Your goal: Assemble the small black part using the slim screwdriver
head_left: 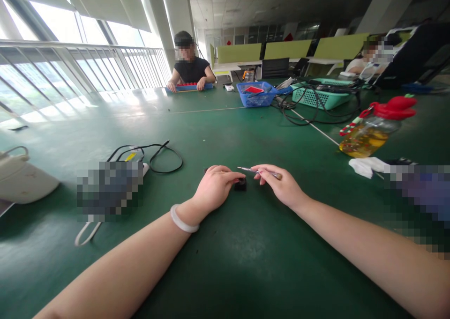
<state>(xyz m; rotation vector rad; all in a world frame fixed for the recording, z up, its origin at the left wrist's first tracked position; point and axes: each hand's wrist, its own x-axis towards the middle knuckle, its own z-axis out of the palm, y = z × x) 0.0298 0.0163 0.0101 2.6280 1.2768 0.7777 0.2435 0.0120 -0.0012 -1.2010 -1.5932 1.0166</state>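
Observation:
My left hand, with a pale bangle on the wrist, is closed over a small black block on the green table. Most of the block is hidden under the palm, and only its right end shows. Between the thumb and fingers of my right hand is a slim metallic rod-like tool with a brownish rear end. Its thin tip points left, just above the visible end of the block. I cannot make out whether the two touch.
A blurred dark device with a black cable lies at left, near a white bag-like item. To the right stands a red-lidded bottle. A blue basket and green basket are farther back. A person sits across the table.

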